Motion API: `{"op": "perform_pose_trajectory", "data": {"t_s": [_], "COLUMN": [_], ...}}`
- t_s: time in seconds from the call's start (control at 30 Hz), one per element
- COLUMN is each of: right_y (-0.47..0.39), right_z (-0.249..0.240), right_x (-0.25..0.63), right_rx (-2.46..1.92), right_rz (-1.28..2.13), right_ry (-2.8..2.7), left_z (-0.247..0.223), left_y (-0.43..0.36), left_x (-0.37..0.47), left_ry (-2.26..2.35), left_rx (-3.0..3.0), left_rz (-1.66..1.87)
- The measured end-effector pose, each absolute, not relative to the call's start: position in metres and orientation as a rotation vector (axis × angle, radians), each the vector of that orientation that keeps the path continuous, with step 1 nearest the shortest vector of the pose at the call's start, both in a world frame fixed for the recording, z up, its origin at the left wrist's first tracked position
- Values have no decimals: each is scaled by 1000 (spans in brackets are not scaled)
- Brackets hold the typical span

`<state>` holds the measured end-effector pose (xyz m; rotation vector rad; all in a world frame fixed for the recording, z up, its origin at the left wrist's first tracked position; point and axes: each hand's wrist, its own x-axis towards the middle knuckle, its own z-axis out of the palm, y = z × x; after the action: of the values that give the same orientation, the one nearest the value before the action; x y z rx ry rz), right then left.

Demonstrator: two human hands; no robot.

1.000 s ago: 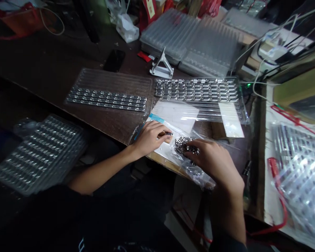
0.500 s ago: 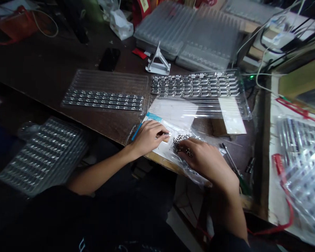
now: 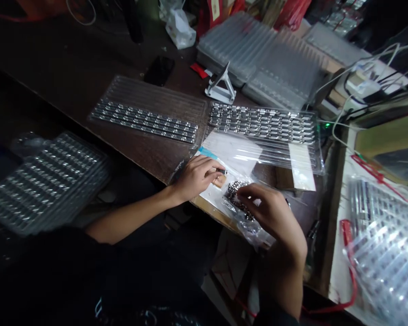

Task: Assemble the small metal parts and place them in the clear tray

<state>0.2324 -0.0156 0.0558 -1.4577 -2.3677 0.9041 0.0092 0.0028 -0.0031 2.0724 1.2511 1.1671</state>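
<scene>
Left hand point(image 3: 195, 177) pinches a small part point(image 3: 222, 171), end poking out past the fingertips, just beside the heaped metal bits point(image 3: 234, 191) on clear plastic point(image 3: 253, 233). Right hand point(image 3: 274, 208), fingers in among the bits half a second ago, has drawn up a little; thumb and forefinger narrow, cannot tell if holding one. Reads as picking out, part kept ready

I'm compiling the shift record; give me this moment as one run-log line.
left hand: holding small part | right hand: at metal-parts pile, grip unclear | left-side clear tray: partly filled
</scene>
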Motion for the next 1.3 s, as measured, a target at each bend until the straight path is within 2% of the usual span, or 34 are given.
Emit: {"op": "perform_pose_trajectory", "data": {"t_s": [0.2, 0.43, 0.53, 0.67, 0.9, 1.1, 1.2, 1.3], "right_y": [-3, -3, -4, -4, -4, -12, -18, -20], "right_z": [39, 18, 20, 25, 37, 57, 60, 58], "right_x": [199, 175, 173, 172, 194, 224, 231, 238], "right_rx": [-1423, -1246, -1229, -1249, -1306, -1534, -1716, -1713], "right_rz": [694, 521, 427, 494, 552, 717, 598, 428], "right_ry": [-2171, -2472, -2585, -2596, -2376, -2524, -2553, -2525], "left_z": [-1, 1, 10, 24, 25, 29, 41, 51], "left_y": [-7, -10, 9, 60, 142, 154, 146, 126], "left_x": [-1, -41, -70, -97, -93, -96, -97, -81], "left_ry": [1288, 1387, 1481, 1635, 1716, 1798, 1826, 1771], "left_rx": [2071, 2072, 2128, 2194, 2286, 2420, 2462, 2525], "left_rz": [1272, 1200, 1123, 1004, 603, 317, 214, 275]}}
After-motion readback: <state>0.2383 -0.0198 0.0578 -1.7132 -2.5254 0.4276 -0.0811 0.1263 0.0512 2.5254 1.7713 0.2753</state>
